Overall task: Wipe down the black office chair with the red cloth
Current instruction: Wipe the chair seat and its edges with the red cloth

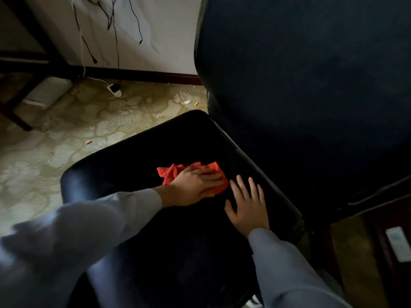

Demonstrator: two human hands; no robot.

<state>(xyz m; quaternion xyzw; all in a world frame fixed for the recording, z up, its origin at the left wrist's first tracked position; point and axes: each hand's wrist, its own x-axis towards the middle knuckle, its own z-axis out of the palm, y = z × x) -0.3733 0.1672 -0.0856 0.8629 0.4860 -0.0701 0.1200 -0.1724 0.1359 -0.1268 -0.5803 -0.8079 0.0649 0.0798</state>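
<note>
At centre, the crumpled red cloth (170, 174) is pressed on the glossy black seat (106, 174) by the flat left hand (195, 185); spread right hand (246, 207) laid beside, probably bracing.

The backrest of the chair (311, 85) runs out of sight past the top and right edges, and grey sleeves (100, 218) cover the seat's front. Most of the red cloth (169, 173) lies hidden under the left hand (195, 185). Small scraps (196, 104) on the carpet (111, 121) are too tiny to identify. A pale object (398, 243) at the lower right is blurred and cropped.
</note>
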